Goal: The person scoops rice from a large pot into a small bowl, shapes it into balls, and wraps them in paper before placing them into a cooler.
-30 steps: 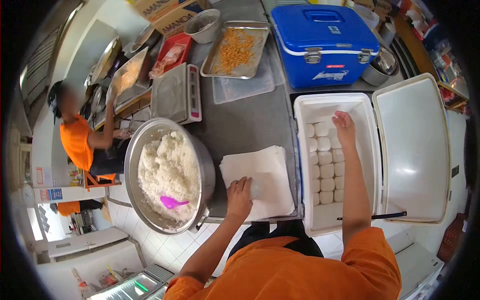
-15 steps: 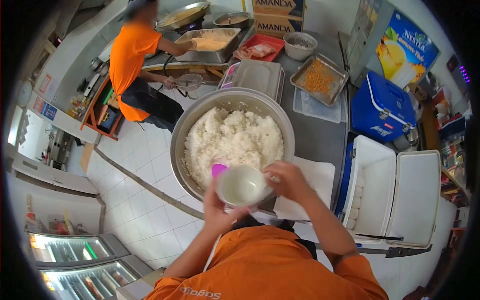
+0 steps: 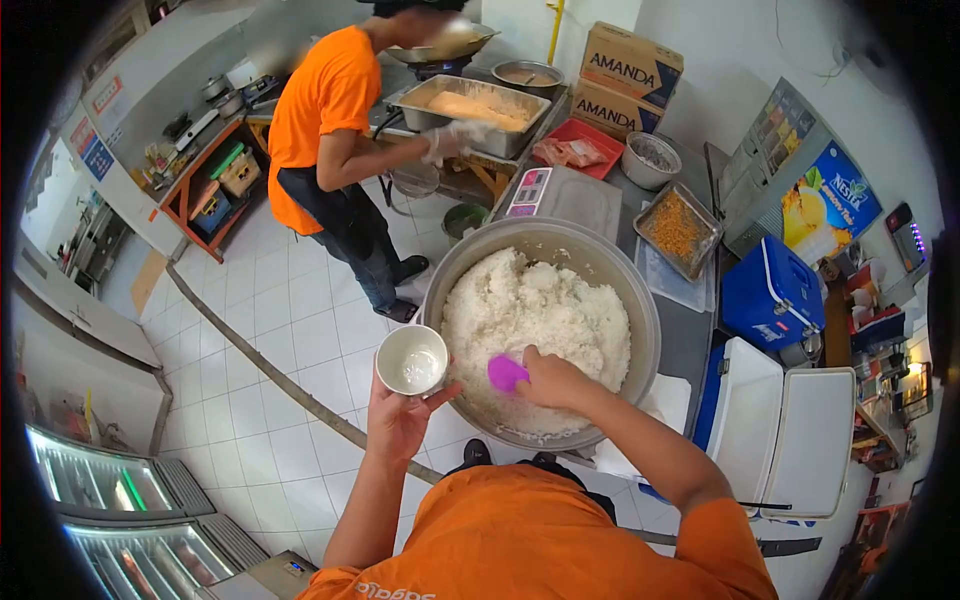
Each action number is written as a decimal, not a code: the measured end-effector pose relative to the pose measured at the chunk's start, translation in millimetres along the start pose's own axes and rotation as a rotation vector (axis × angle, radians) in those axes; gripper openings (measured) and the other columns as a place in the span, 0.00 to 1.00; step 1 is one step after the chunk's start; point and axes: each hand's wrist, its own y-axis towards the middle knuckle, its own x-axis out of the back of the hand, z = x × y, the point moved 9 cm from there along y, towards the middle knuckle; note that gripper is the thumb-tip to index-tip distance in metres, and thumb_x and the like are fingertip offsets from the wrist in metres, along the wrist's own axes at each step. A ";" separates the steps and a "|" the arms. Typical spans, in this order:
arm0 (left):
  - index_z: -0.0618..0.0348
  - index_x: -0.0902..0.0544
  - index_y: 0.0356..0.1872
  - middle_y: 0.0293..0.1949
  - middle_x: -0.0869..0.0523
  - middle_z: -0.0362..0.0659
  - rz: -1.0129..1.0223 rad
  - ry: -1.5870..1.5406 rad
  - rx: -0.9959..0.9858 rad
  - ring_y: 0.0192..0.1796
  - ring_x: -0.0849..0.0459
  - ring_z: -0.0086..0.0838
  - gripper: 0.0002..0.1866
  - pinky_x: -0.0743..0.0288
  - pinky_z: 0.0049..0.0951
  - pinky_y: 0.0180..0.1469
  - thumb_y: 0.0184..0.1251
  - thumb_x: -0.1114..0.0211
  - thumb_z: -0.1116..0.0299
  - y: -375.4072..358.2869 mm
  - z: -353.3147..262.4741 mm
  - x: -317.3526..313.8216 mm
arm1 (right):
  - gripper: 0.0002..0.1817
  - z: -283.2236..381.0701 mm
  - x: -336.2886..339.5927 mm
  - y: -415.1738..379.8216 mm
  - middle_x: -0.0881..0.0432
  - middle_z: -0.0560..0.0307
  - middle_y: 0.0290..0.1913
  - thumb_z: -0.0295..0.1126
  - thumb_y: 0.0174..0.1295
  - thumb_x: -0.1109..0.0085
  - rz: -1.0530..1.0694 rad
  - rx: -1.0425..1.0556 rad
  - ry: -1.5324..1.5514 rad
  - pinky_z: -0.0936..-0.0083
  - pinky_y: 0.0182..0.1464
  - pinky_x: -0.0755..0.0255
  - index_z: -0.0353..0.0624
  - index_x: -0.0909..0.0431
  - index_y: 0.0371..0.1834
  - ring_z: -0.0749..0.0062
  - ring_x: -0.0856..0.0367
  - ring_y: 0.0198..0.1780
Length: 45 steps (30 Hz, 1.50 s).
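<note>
Left of the big metal pot [image 3: 645, 335], my left hand [image 3: 397, 425] holds a small white bowl [image 3: 412, 358] with its opening toward me. A shiny patch shows at the bottom of the bowl, and I cannot make out what it is. My right hand [image 3: 548, 380] reaches over the pot, fingers closed round a purple rice paddle [image 3: 507, 374]. The paddle's blade is at the near part of the heaped white rice [image 3: 545, 300]; its handle is hidden in my grip.
Behind the pot stand a scale [image 3: 575, 205], a tray of orange crumbs [image 3: 680, 232] and a red tray of meat [image 3: 580, 148]. A blue cooler [image 3: 772, 295] and an open white cooler [image 3: 745, 410] are right. A gloved co-worker [image 3: 325, 110] stands at a breading pan [image 3: 405, 112].
My left hand has carried the bowl left, past the pot's rim. My right hand has left the bowl and grasped the purple paddle. The co-worker's arm has drawn back from the pan.
</note>
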 end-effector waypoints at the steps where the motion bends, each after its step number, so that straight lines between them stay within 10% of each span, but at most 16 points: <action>1: 0.48 0.38 0.79 0.75 0.28 0.51 0.024 -0.129 0.029 0.74 0.24 0.52 0.41 0.21 0.66 0.68 0.60 0.43 0.75 0.9 3.6 8.2 | 0.16 0.1 -2.8 12.6 0.12 0.30 0.44 0.37 0.68 0.42 0.093 -0.061 0.023 0.46 0.53 0.18 0.33 0.14 0.42 0.32 0.12 0.48; 8: 0.51 0.35 0.80 0.73 0.25 0.49 -0.086 -0.301 -0.047 0.73 0.23 0.49 0.42 0.26 0.59 0.71 0.66 0.45 0.43 -6.7 -15.4 56.8 | 0.13 15.4 76.6 42.9 0.11 0.33 0.40 0.29 0.69 0.48 -0.260 -0.166 -0.200 0.47 0.46 0.17 0.33 0.14 0.43 0.38 0.10 0.42; 23: 0.43 0.38 0.82 0.75 0.27 0.40 -0.195 -0.133 0.022 0.75 0.26 0.41 0.34 0.26 0.55 0.70 0.76 0.57 0.50 6.0 3.4 63.6 | 0.13 69.1 -3.2 37.6 0.11 0.38 0.35 0.28 0.66 0.45 0.050 0.352 -0.384 0.50 0.39 0.15 0.33 0.17 0.48 0.43 0.09 0.36; 27: 0.45 0.38 0.82 0.74 0.27 0.40 -0.252 -0.052 -0.075 0.74 0.25 0.39 0.32 0.25 0.52 0.69 0.78 0.58 0.54 1.3 -9.6 86.8 | 0.14 32.4 85.7 124.7 0.12 0.34 0.39 0.33 0.68 0.45 -0.159 0.080 -0.349 0.46 0.44 0.16 0.35 0.14 0.44 0.40 0.10 0.43; 39: 0.50 0.36 0.80 0.72 0.26 0.43 -0.407 -0.020 -0.066 0.74 0.25 0.41 0.30 0.23 0.53 0.69 0.80 0.59 0.56 -30.6 -12.1 130.1 | 0.12 86.4 50.3 118.4 0.10 0.37 0.42 0.28 0.63 0.43 0.177 0.352 -0.492 0.51 0.45 0.14 0.36 0.11 0.39 0.44 0.08 0.44; 45: 0.50 0.34 0.79 0.72 0.25 0.42 -0.418 0.045 -0.070 0.73 0.24 0.38 0.30 0.24 0.50 0.69 0.79 0.58 0.56 -39.9 -21.4 135.5 | 0.11 62.5 61.7 196.3 0.10 0.37 0.42 0.29 0.64 0.41 0.025 0.295 -0.503 0.50 0.47 0.15 0.38 0.10 0.41 0.42 0.09 0.45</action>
